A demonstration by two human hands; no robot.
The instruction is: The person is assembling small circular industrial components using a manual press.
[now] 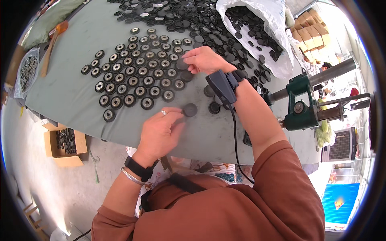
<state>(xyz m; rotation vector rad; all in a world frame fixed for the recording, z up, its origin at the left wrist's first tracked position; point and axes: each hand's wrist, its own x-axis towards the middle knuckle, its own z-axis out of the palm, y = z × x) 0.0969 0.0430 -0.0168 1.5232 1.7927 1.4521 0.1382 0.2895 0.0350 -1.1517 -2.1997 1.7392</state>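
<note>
My right hand (207,60) pinches a black round cap (182,64) between thumb and fingers, above the right edge of a group of rings. Another dark round cap (186,76) lies just below it. Nearer to me, my left hand (160,130), slightly blurred, has its fingertips at the edge of a flat black disc-shaped cap (190,110) and appears to hold it. Many black round pieces with metal ring centres (140,91) lie flat in loose rows on the grey-green tabletop, left of both hands. A few more black caps (214,107) rest under my right forearm.
A large heap of black caps (177,16) spreads across the far side, beside an open white sack (281,60) of them. At right stands a green hand press (299,106). An orange-headed mallet (52,46) and a bag of small parts (28,74) lie far left. A cable hangs from my right wrist device.
</note>
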